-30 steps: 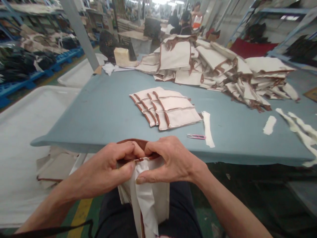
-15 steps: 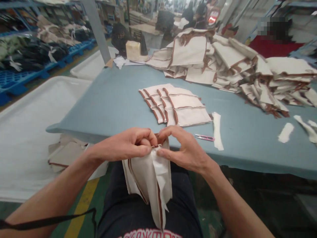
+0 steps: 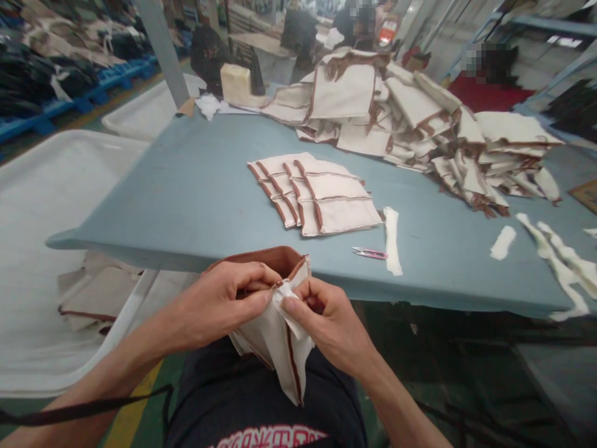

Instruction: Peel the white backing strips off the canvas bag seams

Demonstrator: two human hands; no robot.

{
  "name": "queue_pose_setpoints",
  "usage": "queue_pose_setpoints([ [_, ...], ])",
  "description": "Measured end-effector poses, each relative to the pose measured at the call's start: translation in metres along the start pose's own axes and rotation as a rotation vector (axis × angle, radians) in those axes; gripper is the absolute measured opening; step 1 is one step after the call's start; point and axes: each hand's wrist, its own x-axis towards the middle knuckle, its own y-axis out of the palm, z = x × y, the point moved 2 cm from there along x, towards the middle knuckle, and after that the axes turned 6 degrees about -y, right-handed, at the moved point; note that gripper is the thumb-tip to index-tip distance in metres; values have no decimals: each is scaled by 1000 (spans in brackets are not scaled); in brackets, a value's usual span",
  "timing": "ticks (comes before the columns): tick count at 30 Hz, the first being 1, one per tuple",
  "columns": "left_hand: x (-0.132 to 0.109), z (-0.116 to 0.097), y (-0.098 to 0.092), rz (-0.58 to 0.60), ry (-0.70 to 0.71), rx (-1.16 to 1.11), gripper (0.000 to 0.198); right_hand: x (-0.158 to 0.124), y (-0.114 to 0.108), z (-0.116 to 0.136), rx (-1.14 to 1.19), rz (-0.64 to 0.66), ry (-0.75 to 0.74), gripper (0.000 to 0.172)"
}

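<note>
A cream fabric pouch [image 3: 261,333] with brown binding hangs over my lap at the table's front edge. Its mouth gapes, showing a brown inside. My left hand [image 3: 233,298] grips the pouch at its bound rim, thumb on the near side. Close beside it, my right hand [image 3: 321,311] pinches a bit of white material on the pouch between thumb and bent fingers. Whether that bit is a loose strip or part of the pouch, I cannot tell. Beyond my hands, pink-handled thread snips [image 3: 369,252] lie on the table near a white strip [image 3: 392,242].
Overlapping cream pieces with brown edging [image 3: 317,196] lie on the blue-green table [image 3: 186,180]. A large heap of similar pieces [image 3: 420,118] covers the back right. More white strips [image 3: 555,255] lie at the right. A white bin [image 3: 41,205] stands to the left, with fabric pieces inside.
My right hand has moved from the pouch's rim down to the white material. The pouch's mouth has spread, showing more of its brown inside. The view has shifted slightly right.
</note>
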Motion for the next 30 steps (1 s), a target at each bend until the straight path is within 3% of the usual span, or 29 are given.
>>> queue_pose_setpoints([
  [4,-4,-3,12,3,72,111,25,-5,-3,-2,240,151,225,67],
  [9,-5,3,27,-126,0,429,17,-7,-9,-9,239,209,306,70],
  [13,-6,4,36,-189,-2,515,18,-6,-14,-2,200,298,337,71],
  [15,-7,3,40,-200,15,495,16,-12,-10,8,175,309,299,71],
  [19,-2,3,47,-180,109,378,5,-41,-1,32,-64,163,103,59],
  [23,17,17,44,-242,56,430,14,-75,-10,48,-60,270,43,62],
  [25,26,26,39,-230,36,413,20,-79,-28,52,-185,195,-88,60],
  [28,29,29,33,-135,79,340,20,-64,-58,43,-444,-111,-204,52],
  [30,25,24,30,-77,121,295,21,-45,-70,34,-623,-246,-305,45],
])
